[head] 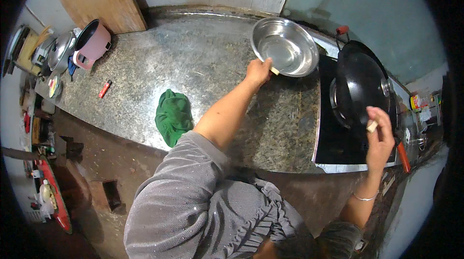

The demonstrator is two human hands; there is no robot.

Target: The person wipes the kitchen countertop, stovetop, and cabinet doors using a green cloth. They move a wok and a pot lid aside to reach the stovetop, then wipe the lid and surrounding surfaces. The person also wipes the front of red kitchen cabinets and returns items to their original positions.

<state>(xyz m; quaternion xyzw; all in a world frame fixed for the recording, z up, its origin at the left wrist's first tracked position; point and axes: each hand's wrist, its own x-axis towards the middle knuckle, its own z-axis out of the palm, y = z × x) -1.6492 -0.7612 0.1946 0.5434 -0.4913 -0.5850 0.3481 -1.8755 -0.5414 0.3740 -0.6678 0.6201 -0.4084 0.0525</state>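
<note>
My left hand (259, 72) grips the near-left rim of a shiny stainless steel basin (281, 50), which is tilted slightly over the stone counter. A small pale block (275, 71) shows between those fingers and the rim; its material cannot be made out. My right hand (379, 137), with a bangle at the wrist, pinches another small pale block (372, 126) between thumb and fingers. That hand is above the near side of a black wok (360, 85). The wok sits tilted on a black-topped gas stove (335, 146); its inside looks dark and glossy.
A crumpled green cloth (174, 115) and a red lighter (105, 89) lie on the speckled counter (210, 48). At the left stand a pink electric pot (92, 45) and a lidded metal pot (61, 51). The wok's orange handle (403, 157) juts past the stove's front edge.
</note>
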